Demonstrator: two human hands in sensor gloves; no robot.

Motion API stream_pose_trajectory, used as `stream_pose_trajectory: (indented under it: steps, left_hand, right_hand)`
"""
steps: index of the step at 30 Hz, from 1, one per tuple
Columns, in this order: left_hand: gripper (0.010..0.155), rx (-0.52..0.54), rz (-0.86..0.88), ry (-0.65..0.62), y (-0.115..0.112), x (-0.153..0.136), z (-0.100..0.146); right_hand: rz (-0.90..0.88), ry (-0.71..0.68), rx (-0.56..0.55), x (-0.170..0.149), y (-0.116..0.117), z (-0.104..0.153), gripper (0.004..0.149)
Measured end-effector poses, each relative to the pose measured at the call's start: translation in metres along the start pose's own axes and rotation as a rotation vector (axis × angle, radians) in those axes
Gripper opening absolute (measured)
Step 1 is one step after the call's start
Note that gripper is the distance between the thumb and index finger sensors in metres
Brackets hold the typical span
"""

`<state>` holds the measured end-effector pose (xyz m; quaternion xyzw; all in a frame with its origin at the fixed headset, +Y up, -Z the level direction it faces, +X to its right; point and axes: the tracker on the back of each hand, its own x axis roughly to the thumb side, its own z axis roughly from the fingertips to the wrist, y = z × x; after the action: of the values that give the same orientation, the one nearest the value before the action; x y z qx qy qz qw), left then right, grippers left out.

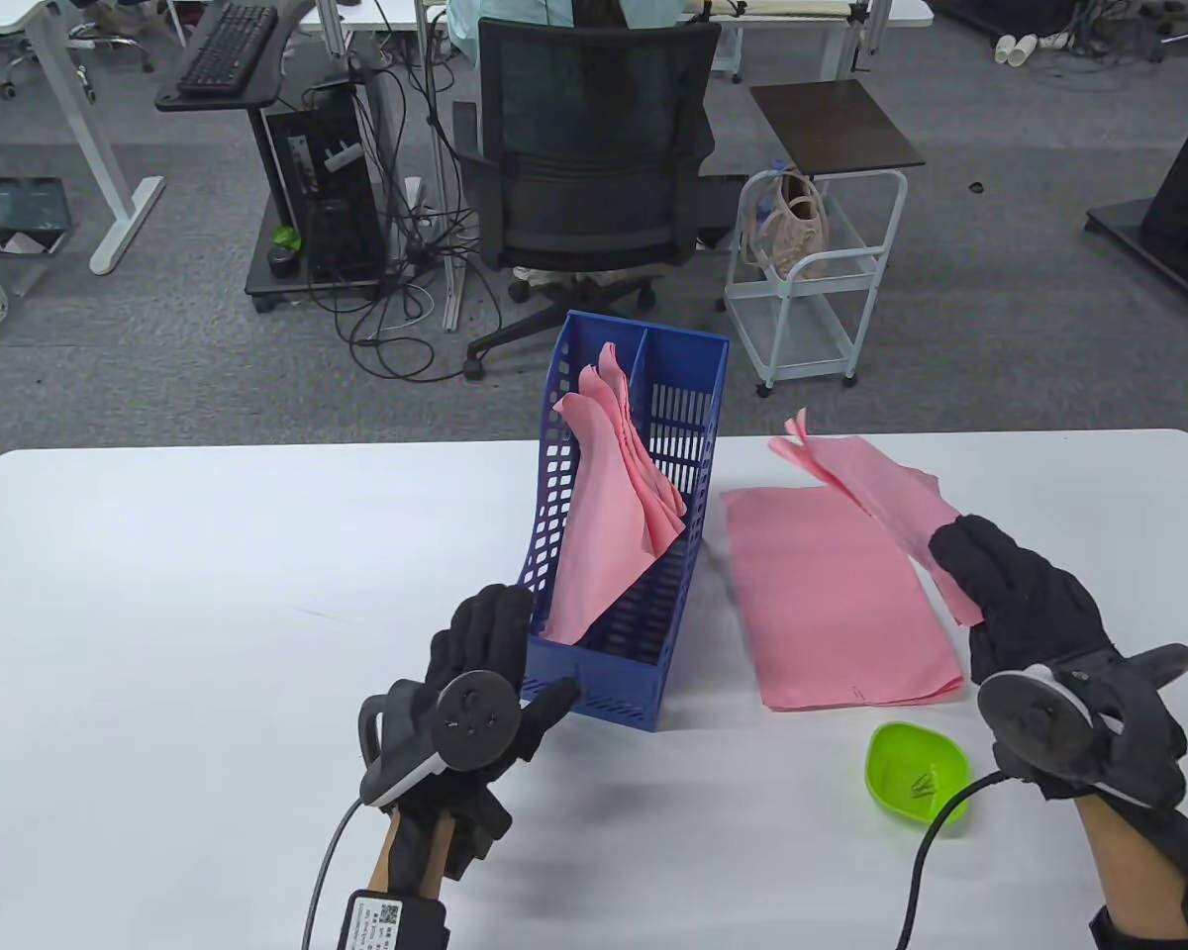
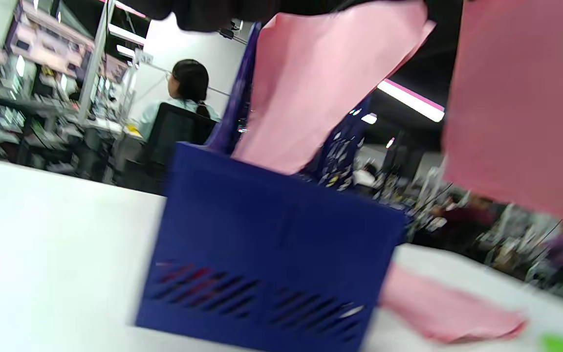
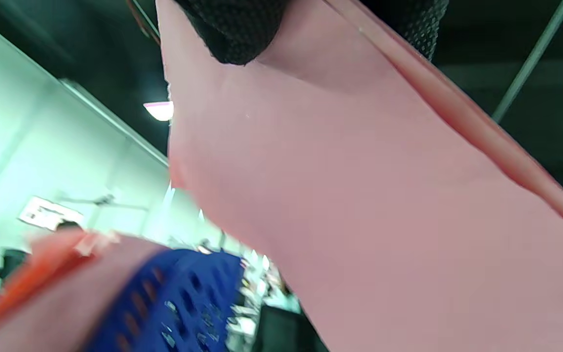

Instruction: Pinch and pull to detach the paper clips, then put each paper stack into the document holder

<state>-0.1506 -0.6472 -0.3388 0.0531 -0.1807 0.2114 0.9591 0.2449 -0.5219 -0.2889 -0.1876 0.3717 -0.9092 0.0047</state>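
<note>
The blue document holder [image 1: 609, 683] stands mid-table with a pink paper stack [image 1: 609, 495] leaning in its left compartment. My left hand [image 1: 535, 643] is at the holder's front left corner, fingers straight along the left wall and thumb against the front wall. My right hand [image 1: 960, 564] pinches a second pink stack [image 1: 871, 485] by its near end and holds it tilted above the table; the right wrist view shows this stack [image 3: 384, 195] under my fingertips [image 3: 237, 34]. A third pink stack [image 1: 832, 614] lies flat right of the holder. I can make out no clip on any stack.
A small green bowl [image 1: 916, 772] with a few clips sits near the table's front, by my right wrist. Beyond the table's far edge stand an office chair [image 1: 584, 168] and a white cart [image 1: 817, 277]. White tabletop [image 1: 208, 594] stretches left of the holder.
</note>
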Motion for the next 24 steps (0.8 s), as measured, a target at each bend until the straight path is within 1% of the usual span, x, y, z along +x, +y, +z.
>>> stream_pose_trajectory:
  steps: [2,4,5,6,10,12,13,14,15,17,19,22,23,24]
  left_hand:
    - [0.091,-0.009,0.146,-0.037,0.003,0.005,0.001]
    - [0.091,-0.044,0.349,-0.094,0.005,0.012,0.001]
    - [0.09,-0.063,0.423,-0.116,0.005,0.014,0.001]
    - [0.088,-0.104,0.521,-0.142,0.004,0.018,0.001]
    - [0.082,-0.227,0.763,-0.262,0.001,0.027,0.0]
    - [0.083,-0.3,0.895,-0.321,-0.002,0.031,0.0]
    - [0.085,-0.325,0.939,-0.334,-0.004,0.032,0.0]
    - [0.091,-0.369,1.004,-0.35,-0.008,0.034,0.0]
    - [0.092,-0.407,1.052,-0.364,-0.011,0.035,-0.001]
    - [0.098,-0.475,1.144,-0.392,-0.02,0.035,-0.003]
    - [0.103,-0.5,1.268,-0.398,-0.031,0.033,-0.006]
    - [0.106,-0.498,1.461,-0.369,-0.043,0.024,-0.009]
    - [0.1,-0.499,1.524,-0.357,-0.045,0.018,-0.009]
    - [0.11,-0.492,1.544,-0.353,-0.046,0.015,-0.01]
  right_hand:
    - [-0.037,-0.054,-0.059,0.014,-0.012,-0.001,0.046]
    - [-0.065,-0.11,-0.112,0.03,-0.023,-0.002,0.046]
    - [-0.076,-0.129,-0.129,0.035,-0.026,-0.002,0.046]
    - [-0.093,-0.149,-0.139,0.042,-0.03,-0.003,0.046]
    - [-0.133,-0.188,-0.168,0.058,-0.038,-0.005,0.046]
    - [-0.174,-0.203,-0.185,0.064,-0.039,-0.005,0.046]
    - [-0.187,-0.208,-0.189,0.065,-0.04,-0.004,0.046]
    - [-0.233,-0.219,-0.198,0.069,-0.04,-0.003,0.046]
    - [-0.263,-0.227,-0.207,0.071,-0.041,-0.002,0.046]
    - [-0.319,-0.247,-0.236,0.076,-0.043,0.001,0.045]
    - [-0.368,-0.276,-0.265,0.081,-0.045,0.004,0.045]
    - [-0.428,-0.343,-0.276,0.087,-0.048,0.008,0.045]
    - [-0.449,-0.37,-0.274,0.089,-0.049,0.01,0.045]
    - [-0.463,-0.389,-0.27,0.09,-0.05,0.011,0.045]
